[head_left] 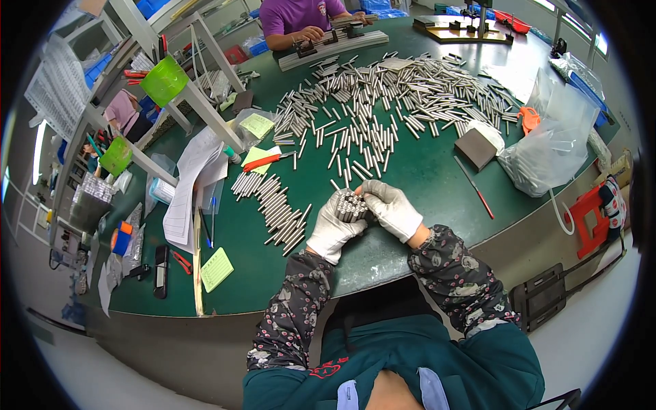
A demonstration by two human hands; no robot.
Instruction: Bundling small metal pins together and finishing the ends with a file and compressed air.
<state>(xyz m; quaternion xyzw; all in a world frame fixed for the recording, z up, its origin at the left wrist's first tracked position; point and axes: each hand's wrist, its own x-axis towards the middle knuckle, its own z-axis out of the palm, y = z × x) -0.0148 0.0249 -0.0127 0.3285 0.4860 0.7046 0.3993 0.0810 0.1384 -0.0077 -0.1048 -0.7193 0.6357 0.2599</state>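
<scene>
A bundle of short metal rods stands on end in my gloved hands, above the near part of the green table. My left hand wraps round the bundle from the left and below. From the right, my right hand closes its fingers at the bundle's edge; whether it grips single rods is hidden. Beyond my hands spreads a large heap of loose metal rods. To the left, more metal rods lie side by side in a slanting row.
Near the row lie a red-handled cutter, papers and a yellow-green note pad. At right are a brown block, a red-and-grey thin tool and a plastic bag. Across the table, another person works at a metal rail fixture.
</scene>
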